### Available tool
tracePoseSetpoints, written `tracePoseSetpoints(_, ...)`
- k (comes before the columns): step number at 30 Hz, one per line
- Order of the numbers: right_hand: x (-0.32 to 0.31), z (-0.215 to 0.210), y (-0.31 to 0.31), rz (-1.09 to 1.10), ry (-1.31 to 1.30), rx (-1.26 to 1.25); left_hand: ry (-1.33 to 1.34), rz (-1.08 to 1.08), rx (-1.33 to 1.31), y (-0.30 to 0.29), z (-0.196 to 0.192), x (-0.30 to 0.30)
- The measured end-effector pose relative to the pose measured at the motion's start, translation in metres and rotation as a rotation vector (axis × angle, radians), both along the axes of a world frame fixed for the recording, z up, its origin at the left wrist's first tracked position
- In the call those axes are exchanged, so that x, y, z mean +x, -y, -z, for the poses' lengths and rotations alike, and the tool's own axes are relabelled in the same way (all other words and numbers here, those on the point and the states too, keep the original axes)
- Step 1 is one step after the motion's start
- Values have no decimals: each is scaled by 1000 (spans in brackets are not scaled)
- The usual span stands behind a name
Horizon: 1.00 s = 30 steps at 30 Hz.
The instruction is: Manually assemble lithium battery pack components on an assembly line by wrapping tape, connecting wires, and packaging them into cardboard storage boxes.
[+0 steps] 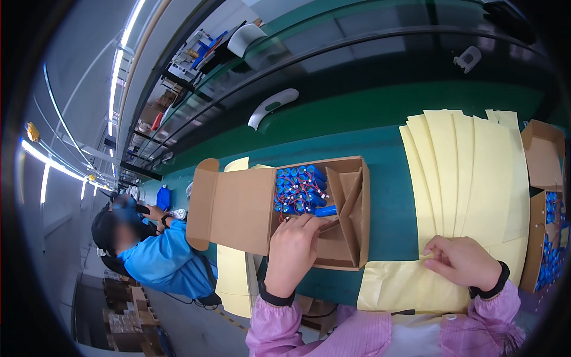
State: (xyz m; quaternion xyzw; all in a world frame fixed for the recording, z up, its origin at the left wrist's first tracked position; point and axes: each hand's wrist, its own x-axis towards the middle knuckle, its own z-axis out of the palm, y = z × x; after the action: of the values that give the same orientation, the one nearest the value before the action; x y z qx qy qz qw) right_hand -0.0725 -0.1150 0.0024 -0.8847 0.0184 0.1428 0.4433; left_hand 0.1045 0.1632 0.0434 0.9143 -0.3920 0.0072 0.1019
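Observation:
A brown cardboard box [365, 214] lies with its lid folded out to the left. Blue cylindrical battery cells [297, 184] with red wires and small white connectors fill its left part, and a folded cardboard insert [346, 208] stands in the right part. My left hand [294, 250] reaches over the near wall, its fingers bent beside one blue cell [325, 210] lying sideways; the fingertips are partly hidden. My right hand [463, 263] is curled, thumb and fingers together, above a yellow paper sheet [392, 284] at the near table edge. What either hand pinches is hidden.
More yellow sheets [464, 172] lie fanned out at right, beside open boxes [535, 250] of blue cells. Another yellow stack [234, 285] sits under the lid. A co-worker in a blue jacket [169, 262] is at left. White curved parts [273, 106] lie across the green table.

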Motion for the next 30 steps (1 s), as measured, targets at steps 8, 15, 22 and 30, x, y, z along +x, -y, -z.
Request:
tracePoseSetpoints(8,2,-8,-3,31,18,-35,107,-129,-260,3,-31,-10)
tracePoseSetpoints(15,-5,-17,-6,387,788,16,151,107,-444,34,-51,-54)
tracePoseSetpoints(22,-21,-34,3,347,933,-153,-113,294,-544,69,-32,-71)
tracePoseSetpoints(30,-32,-13,8,304,383,-390,-131,276,-137,79,-2,-74)
